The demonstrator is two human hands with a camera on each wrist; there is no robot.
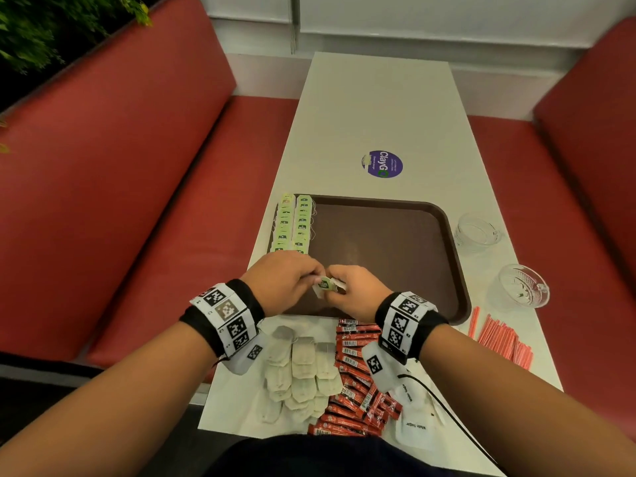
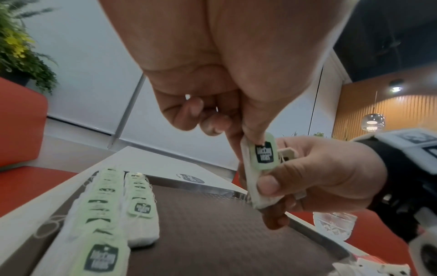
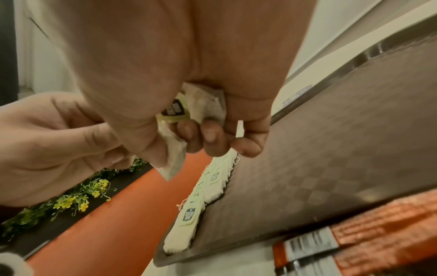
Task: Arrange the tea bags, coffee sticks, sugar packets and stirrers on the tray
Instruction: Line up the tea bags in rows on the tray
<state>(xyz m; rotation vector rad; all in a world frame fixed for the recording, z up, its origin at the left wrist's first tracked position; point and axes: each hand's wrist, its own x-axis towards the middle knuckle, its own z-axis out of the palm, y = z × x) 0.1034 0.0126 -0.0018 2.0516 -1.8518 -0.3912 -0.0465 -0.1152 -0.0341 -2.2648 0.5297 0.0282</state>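
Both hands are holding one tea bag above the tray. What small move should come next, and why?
Probably lay the tea bag down at the near end of the second row. Both the left hand and the right hand pinch it just above the tray, and that row looks shorter than the first row beside it, with bare tray at its near end.

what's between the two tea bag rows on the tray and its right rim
Only bare brown tray floor: nothing lies between the tea bag rows and the right rim of the tray. The head view shows it best.
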